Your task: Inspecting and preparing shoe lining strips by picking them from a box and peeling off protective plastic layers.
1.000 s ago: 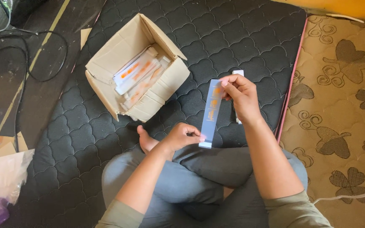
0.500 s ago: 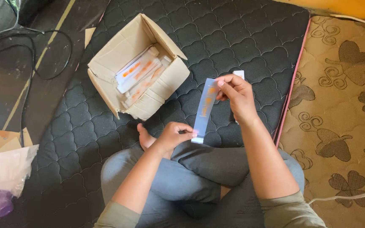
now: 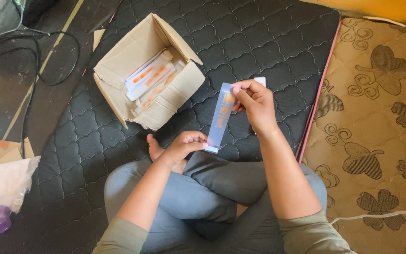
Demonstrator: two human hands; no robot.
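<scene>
A long, narrow pale-blue packet (image 3: 221, 116) with orange marks down its middle is held upright between both hands, above a dark quilted mattress (image 3: 269, 42). Its top end is pinched by the fingers of the right hand (image 3: 252, 101), which are closed on it; a small white piece (image 3: 260, 81) is seen just behind those fingers. Its bottom end is gripped by the left hand (image 3: 186, 143), the fingers curled around the lower edge. The packet is positioned above the crossed legs in grey trousers (image 3: 203, 193), and a bare foot (image 3: 154, 147) is seen beside the left hand. An open cardboard box (image 3: 118, 61) is placed near, up and to the left of the packet, and is filled with similar long packets (image 3: 149, 77) lying flat. A tan patterned mat (image 3: 377, 122) is laid along the mattress edge.
</scene>
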